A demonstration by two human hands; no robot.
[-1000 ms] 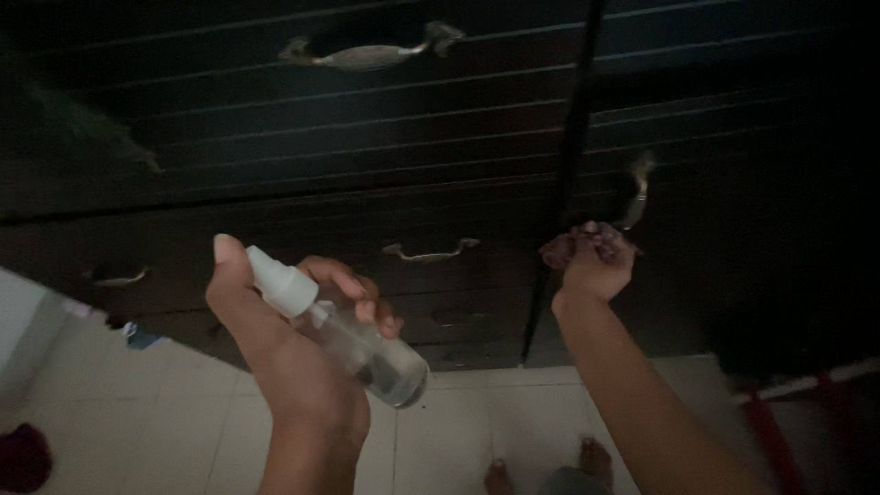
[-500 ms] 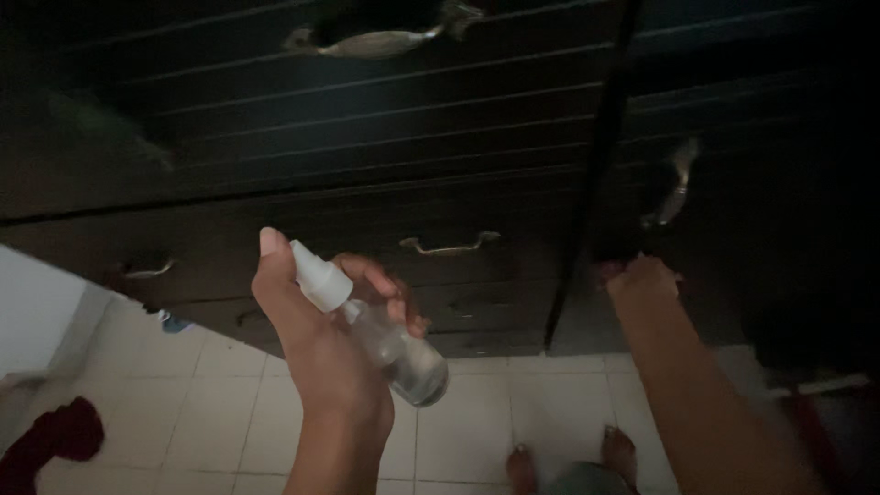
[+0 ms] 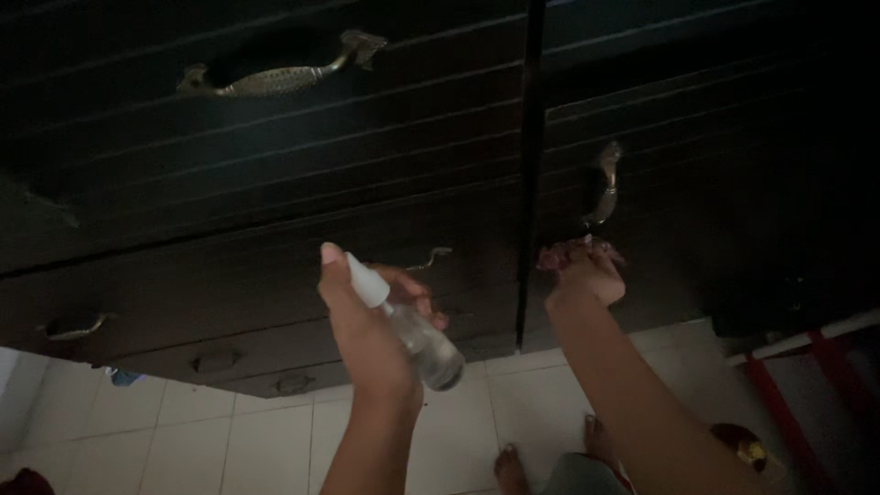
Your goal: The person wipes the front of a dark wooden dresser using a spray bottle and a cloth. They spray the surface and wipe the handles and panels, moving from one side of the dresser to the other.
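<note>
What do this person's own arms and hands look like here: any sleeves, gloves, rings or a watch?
Both arms are bare from wrist to the frame edge, with no sleeves in view. The left hand and right hand wear no gloves. No watch or bracelet shows on either wrist. The light is too dim to rule out rings.

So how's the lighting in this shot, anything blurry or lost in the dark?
Head view: dim overall; the dark cabinet swallows detail, the pale floor tiles are brightest, the spray bottle in the left hand is slightly soft, and the cloth in the right hand is murky.
</note>
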